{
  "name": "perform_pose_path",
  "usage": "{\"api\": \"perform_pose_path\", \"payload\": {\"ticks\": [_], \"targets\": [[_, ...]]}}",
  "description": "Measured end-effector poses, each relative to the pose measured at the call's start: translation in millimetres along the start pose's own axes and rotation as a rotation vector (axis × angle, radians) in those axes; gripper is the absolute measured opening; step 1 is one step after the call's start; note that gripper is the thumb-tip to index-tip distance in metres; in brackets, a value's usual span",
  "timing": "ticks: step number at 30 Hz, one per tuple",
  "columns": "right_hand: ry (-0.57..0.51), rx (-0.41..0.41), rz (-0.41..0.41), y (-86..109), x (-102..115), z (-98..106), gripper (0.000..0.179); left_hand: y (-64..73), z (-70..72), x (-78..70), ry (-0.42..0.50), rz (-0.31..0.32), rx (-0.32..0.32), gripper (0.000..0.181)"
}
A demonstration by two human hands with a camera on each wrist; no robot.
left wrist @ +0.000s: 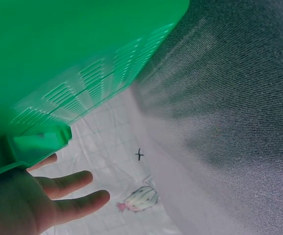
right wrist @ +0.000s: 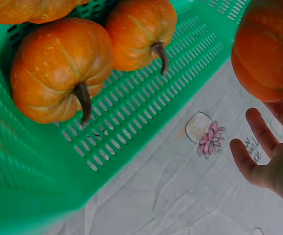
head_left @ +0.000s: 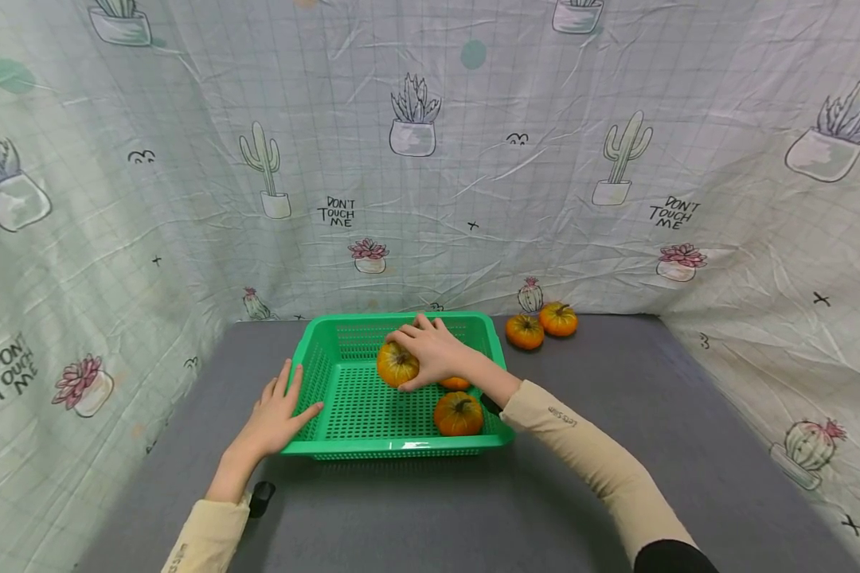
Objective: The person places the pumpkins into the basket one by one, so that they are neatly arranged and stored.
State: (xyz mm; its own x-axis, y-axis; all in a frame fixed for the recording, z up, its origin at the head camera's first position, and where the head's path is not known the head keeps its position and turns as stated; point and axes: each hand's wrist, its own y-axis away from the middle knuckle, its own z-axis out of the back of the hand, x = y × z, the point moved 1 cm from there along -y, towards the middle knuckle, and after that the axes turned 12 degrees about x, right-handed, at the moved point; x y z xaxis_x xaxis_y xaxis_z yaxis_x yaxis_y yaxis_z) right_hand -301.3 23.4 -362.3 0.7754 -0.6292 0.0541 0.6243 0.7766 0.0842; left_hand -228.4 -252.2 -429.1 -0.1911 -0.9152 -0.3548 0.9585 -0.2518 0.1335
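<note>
My right hand [head_left: 437,354] grips a small orange pumpkin [head_left: 397,364] over the green plastic basket [head_left: 401,446]. Close up in the right wrist view, that held pumpkin [right wrist: 267,54] is cut off by the frame's edge, and the fingers [right wrist: 263,129] reach around its underside. Inside the basket, toward its right side, sits another pumpkin [head_left: 459,414] with a dark stem; one more [head_left: 455,383] is partly hidden beneath my right hand. Along the basket's left rim lies my left hand [head_left: 275,418], fingers extended and spread, thumb over the edge.
Two more pumpkins, a nearer one [head_left: 525,332] and a farther one [head_left: 558,319], stand on the grey table [head_left: 588,398] just right of the basket's far corner. A cloth backdrop [head_left: 473,175] with cactus drawings encloses the back and both sides.
</note>
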Motion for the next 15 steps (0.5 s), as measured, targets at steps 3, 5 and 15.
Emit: {"api": "perform_pose_path", "payload": {"ticks": [3, 5, 15], "targets": [[-0.001, 0.021, 0.008, -0.6, 0, -4, 0.073, -0.4, -0.6, 0.1, -0.002, 0.002, 0.002, 0.082], [0.024, 0.033, 0.004, -1.5, 0, -7, 0.072, -0.3, -0.7, 0.1, -0.003, 0.003, 0.003, 0.081], [0.161, 0.097, -0.01, -9.9, -1, -22, 0.074, 0.0, -1.3, 0.5, -0.005, 0.005, 0.002, 0.081]]}}
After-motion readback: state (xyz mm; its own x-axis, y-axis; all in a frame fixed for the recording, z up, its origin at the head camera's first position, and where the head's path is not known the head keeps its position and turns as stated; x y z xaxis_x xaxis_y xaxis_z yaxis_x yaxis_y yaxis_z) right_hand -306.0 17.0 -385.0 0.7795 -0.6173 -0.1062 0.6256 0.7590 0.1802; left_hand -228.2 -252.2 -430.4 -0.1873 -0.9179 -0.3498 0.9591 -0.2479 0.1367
